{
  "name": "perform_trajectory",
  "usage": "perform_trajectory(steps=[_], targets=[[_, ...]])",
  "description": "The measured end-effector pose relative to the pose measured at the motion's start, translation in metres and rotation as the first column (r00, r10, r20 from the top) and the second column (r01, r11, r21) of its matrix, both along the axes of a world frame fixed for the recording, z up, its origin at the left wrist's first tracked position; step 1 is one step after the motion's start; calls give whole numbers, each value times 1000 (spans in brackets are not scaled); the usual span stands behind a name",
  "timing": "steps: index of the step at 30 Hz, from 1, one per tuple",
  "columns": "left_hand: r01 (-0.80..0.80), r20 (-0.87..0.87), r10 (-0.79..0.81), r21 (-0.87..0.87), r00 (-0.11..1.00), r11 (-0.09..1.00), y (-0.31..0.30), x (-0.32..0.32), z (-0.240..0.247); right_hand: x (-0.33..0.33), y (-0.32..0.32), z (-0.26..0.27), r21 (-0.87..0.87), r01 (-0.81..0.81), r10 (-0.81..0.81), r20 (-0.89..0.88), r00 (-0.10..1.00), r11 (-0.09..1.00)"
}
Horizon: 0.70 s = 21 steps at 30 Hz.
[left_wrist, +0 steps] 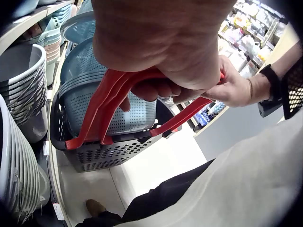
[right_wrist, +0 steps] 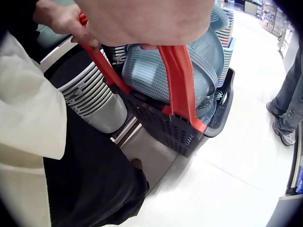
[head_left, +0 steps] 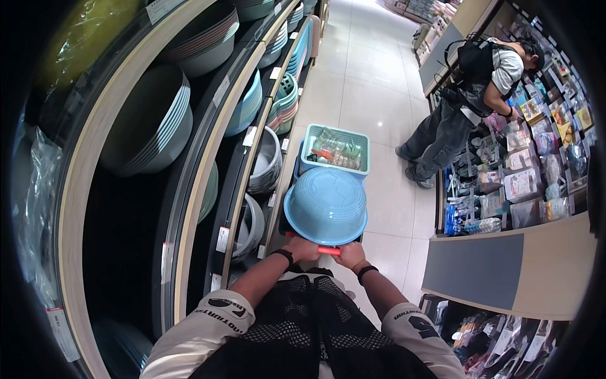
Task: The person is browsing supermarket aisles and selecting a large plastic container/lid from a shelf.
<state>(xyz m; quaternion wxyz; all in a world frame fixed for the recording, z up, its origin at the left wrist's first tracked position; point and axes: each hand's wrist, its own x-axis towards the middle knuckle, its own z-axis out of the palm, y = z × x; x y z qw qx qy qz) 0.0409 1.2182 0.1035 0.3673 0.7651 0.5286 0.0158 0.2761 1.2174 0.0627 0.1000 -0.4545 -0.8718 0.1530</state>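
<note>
My left hand (head_left: 305, 249) and right hand (head_left: 351, 254) grip the red handles (head_left: 329, 251) of a black shopping basket (left_wrist: 113, 153), side by side. Fingers of the left hand curl under the handle in the left wrist view. The right wrist view shows my right hand (right_wrist: 147, 21) over the other end of the handles. Stacked blue perforated baskets (right_wrist: 147, 71) fill the shopping basket. On top, in the head view, a light-blue basin (head_left: 327, 199) lies upside down. Just beyond it is a pale green tray-like basket (head_left: 338, 169) with packaged goods inside.
Shelves on the left hold stacked basins (head_left: 154, 126) and grey buckets (left_wrist: 23, 85). On the right, a person with a black backpack (head_left: 476, 60) bends toward a display of packaged goods (head_left: 521, 180). A tiled floor (head_left: 379, 107) runs between.
</note>
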Motion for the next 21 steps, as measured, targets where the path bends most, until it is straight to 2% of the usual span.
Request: perform_trajectory(steps=[2,4,7,14,19,21], targets=[[-22,21,22,-4,1000,1000,9,0,6,-1,8,2,12,1,-1,-7,1000,1000],[-1,-21,-2,-110,1000,994,19,0,14,0,16,3,17,-4,4,-7,1000,1000],[-5,-32,3,-75,999,997,28,2,4,0,28,9,10,-9,9,-6,1000,1000],[11,-59,-18,-118,998,993,51,3,-6,-2,52,15,-8,-12,12,-13,1000,1000],[4,-50,-11,-135,999,991,69,0,10,-2,68,12,-38,-4,4,13,1000,999],[-15,-53,9,-120,999,993,75,-1,0,-4,78,11,-37,2,-1,13,1000,999]])
